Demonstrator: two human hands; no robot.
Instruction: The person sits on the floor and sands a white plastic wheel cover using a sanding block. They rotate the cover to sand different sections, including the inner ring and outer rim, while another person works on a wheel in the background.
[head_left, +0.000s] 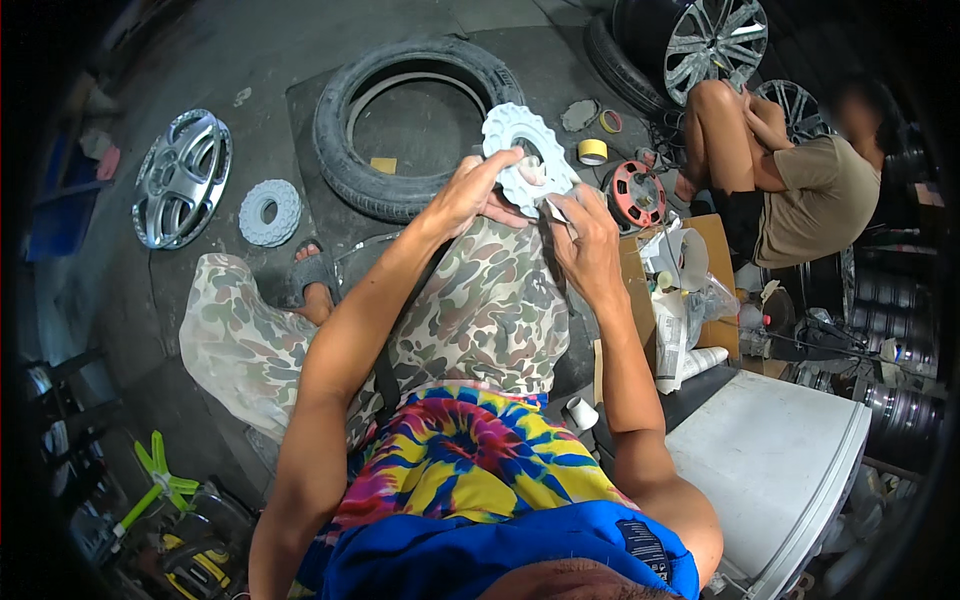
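— How many of those white scalloped discs do you count?

— Two. One white disc is held up over the person's knee, just in front of the tyre; the left hand grips its lower left edge with curled fingers, and the right hand pinches a small pale scrap against its lower right edge. It is round, with a lobed rim and an open centre. The second disc lies on the floor beside a silver hubcap.

— Any containers?

— One open cardboard box at the right, stuffed with paper and plastic bags. Two tape rolls lie near a red reel.
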